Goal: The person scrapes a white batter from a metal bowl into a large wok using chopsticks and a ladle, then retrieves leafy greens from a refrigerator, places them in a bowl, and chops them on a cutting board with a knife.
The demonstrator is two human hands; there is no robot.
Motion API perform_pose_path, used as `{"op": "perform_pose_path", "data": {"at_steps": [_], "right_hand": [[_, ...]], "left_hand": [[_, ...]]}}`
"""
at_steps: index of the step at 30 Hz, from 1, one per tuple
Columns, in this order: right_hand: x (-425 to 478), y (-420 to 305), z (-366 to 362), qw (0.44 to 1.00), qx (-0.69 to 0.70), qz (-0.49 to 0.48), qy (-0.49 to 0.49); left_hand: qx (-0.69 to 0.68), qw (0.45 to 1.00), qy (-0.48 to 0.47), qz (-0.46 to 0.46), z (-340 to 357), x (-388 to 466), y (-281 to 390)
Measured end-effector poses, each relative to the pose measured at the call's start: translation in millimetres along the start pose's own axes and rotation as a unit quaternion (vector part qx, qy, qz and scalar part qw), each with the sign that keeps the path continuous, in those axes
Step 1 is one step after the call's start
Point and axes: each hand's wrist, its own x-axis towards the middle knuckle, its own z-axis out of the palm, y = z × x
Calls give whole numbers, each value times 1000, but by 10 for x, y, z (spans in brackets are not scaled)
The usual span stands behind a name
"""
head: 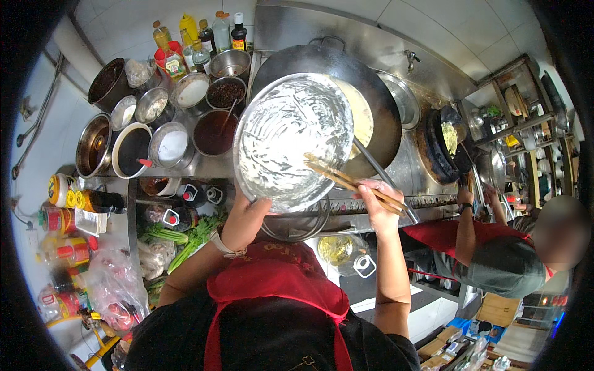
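My left hand (246,218) grips the lower rim of a wide metal bowl (293,79), tilted over a large dark wok (283,60). White, batter-like residue streaks the bowl's inside. In my right hand (381,204) is a pair of wooden chopsticks (341,176), their tips over the bowl's lower right part. A metal utensil handle (383,171) runs beside the chopsticks and past my right hand; whether my fingers also hold it, I cannot tell. Pale yellow food (359,111) shows in the wok, partly hidden behind the bowl.
Seasoning pots, including one of dark red sauce (211,132), crowd the left counter below several bottles (185,32). A metal basin (401,99) stands right of the wok. Further right, a co-worker (492,259) is at a smaller wok (457,160). Celery (197,246) lies below.
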Motion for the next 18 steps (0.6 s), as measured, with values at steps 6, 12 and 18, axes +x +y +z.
{"op": "perform_pose_path", "data": {"at_steps": [6,12,18], "right_hand": [[-54,264,161,970,218,100,29],[224,212,245,886,439,138,62],[782,233,-115,901,420,93,54]], "left_hand": [[-141,988,-7,-64,149,-71,76],[-69,998,-8,-13,45,-115,24],[156,978,45,127,-454,-288,-98]]}}
